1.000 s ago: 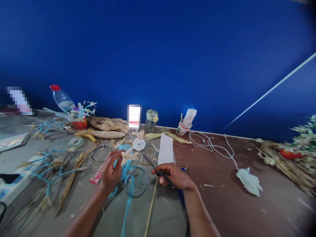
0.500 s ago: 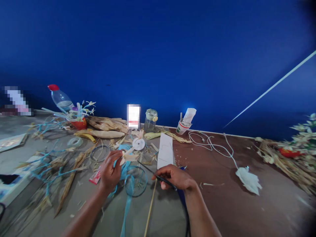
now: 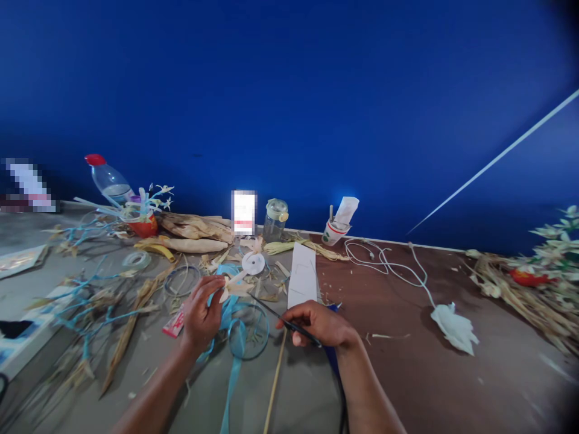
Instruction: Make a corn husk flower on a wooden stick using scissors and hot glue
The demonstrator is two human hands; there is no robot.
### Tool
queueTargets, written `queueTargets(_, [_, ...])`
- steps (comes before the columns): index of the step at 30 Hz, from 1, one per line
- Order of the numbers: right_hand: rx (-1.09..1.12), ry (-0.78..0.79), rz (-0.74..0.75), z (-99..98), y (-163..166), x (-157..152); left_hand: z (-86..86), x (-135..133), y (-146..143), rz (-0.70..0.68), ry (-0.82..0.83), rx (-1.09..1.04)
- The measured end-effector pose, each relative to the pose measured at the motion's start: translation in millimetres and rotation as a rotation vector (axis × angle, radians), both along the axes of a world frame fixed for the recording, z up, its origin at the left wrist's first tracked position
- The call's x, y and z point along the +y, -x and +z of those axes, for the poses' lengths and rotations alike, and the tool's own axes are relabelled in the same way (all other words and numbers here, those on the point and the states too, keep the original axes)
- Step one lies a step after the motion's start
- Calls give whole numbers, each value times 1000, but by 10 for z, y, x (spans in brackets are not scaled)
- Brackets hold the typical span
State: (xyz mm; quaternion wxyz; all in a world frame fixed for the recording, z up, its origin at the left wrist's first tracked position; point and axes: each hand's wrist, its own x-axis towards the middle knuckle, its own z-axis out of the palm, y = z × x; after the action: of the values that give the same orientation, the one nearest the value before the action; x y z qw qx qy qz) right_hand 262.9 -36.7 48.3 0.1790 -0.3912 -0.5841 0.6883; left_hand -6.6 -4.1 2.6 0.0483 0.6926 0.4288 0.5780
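Observation:
My left hand [image 3: 204, 310] is closed, pinching a small pale flower [image 3: 235, 291] that looks made of dried husk, its petals spread to the right of the fingertips. In my right hand [image 3: 312, 323] lies a black soldering iron [image 3: 296, 328], gripped like a pen. Its thin tip points up and left, close to the flower's lower petals; whether they touch I cannot tell. A black cord [image 3: 341, 386] runs down past my right wrist. Just beyond the flower lies a white spool [image 3: 253, 263]. Light blue ribbon [image 3: 233, 386] and a dark wire ring [image 3: 248, 355] rest between my hands.
Dried husks [image 3: 199, 228], a glass jar [image 3: 275, 220] and a paper cup [image 3: 335, 232] line the wall. Blue-stemmed flowers [image 3: 85, 313] spread at left. A white card [image 3: 302, 274] and a thin stick [image 3: 275, 386] lie near my right hand; a white cable [image 3: 416, 278] coils farther right.
Hardly anything differs. The whole view has shifted very slightly, and both hands keep the same hold, with the iron's tip still beside the flower.

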Motion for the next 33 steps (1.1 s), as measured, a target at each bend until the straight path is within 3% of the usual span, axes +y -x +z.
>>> queueTargets(12, [11,0,6,-7,20,-8,-56,3,17,-32,2,11])
queueTargets(22, [14,17,2,-48,3,1,36,-8,-5,-27,-52,28])
queueTargets(33, [-7,-2,-27,-15,-46,2,-11,-6,10,-22,-29,21])
